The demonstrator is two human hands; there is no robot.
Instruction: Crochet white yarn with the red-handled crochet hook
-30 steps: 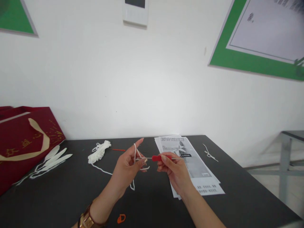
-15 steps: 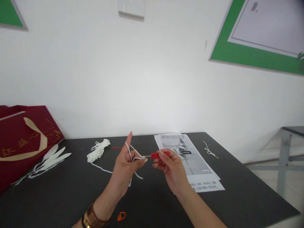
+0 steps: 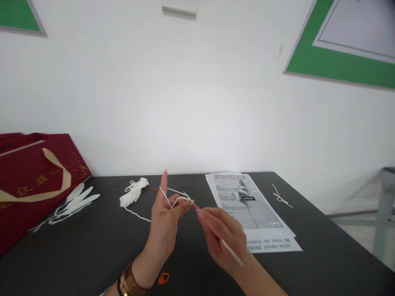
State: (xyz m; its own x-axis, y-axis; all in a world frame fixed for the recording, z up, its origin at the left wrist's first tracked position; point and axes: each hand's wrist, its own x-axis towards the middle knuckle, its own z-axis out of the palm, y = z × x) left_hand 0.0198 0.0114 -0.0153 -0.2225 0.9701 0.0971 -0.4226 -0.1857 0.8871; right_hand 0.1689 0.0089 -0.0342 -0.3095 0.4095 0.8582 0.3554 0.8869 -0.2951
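My left hand (image 3: 166, 224) is raised over the black table (image 3: 77, 255), its forefinger pointing up and a white yarn strand (image 3: 173, 196) looped over the fingers and pinched by the thumb. My right hand (image 3: 220, 238) grips a crochet hook (image 3: 230, 251) with a red grip; its tip points up-left into the yarn loop at my left fingertips, and its metal tail sticks out behind the hand. The strand trails back to a small white yarn bundle (image 3: 133, 192) on the table.
Printed instruction sheets (image 3: 256, 213) lie to the right, with a short white yarn scrap (image 3: 280, 197) beyond them. A dark red gift bag (image 3: 31, 181) and white crocheted petals (image 3: 74, 201) sit at the left. An orange stitch marker (image 3: 163, 278) lies near my left wrist.
My right hand has turned the hook from level to slanting, with its tip now pushed up-left into the loop. My left hand stays raised and the view has shifted slightly.
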